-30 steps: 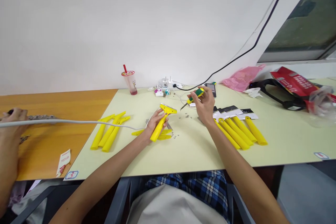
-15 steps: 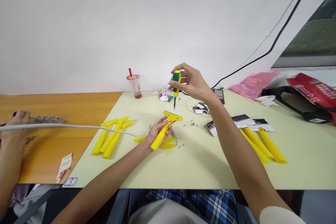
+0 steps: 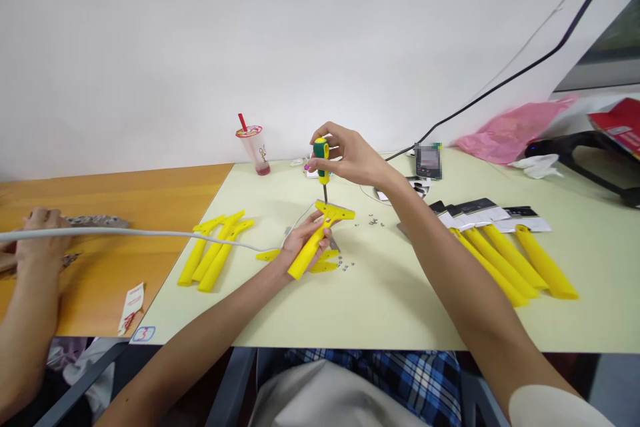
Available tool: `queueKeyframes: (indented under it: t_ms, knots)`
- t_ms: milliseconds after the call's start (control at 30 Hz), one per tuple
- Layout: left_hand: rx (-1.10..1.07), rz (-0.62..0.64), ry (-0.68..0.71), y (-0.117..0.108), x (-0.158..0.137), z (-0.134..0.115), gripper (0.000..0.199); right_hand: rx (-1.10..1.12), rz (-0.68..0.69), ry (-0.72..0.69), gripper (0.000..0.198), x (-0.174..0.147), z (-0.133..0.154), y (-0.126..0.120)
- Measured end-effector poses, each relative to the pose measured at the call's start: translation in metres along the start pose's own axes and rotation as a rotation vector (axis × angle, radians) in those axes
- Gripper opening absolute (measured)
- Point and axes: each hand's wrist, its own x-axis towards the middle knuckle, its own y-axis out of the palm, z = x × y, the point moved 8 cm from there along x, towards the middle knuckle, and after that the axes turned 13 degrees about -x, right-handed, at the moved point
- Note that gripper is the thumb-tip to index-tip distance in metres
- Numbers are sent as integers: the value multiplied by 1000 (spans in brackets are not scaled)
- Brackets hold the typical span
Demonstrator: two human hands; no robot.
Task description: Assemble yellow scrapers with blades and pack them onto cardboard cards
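My left hand (image 3: 303,237) is closed around a yellow scraper (image 3: 311,247), its wide head tilted up and away from me. Upright in the fingers of my right hand (image 3: 350,155) is a green and yellow screwdriver (image 3: 321,155); its tip meets the left part of the scraper's head. Beneath my left hand lie loose yellow head pieces (image 3: 324,267) and a grey blade partly hidden by the hand. Small screws (image 3: 345,267) are scattered beside them, with another group of screws (image 3: 373,221) farther back.
Several yellow scrapers (image 3: 215,260) lie at the left; yellow handles (image 3: 500,260) with black-and-white cards lie at the right. A drink cup (image 3: 256,152) stands by the wall. A white cable (image 3: 150,233) crosses the left side. Another person's hand (image 3: 40,233) works at the wooden table.
My right hand has lowered the screwdriver, so its tip now meets the scraper's head instead of hovering above it. The view has shifted slightly; my left hand keeps its hold.
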Motion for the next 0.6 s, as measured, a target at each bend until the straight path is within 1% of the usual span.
queueKeyframes:
  t_ms: [233, 367, 600]
  knots:
    - [3, 4, 11, 3, -2, -1, 28, -5, 5, -4, 41, 1, -3, 6]
    - [30, 12, 9, 3, -2, -1, 28, 5, 4, 14, 44, 1, -5, 8]
    - [-10, 6, 1, 1, -1, 1, 30, 9, 8, 16, 43, 0, -5, 8]
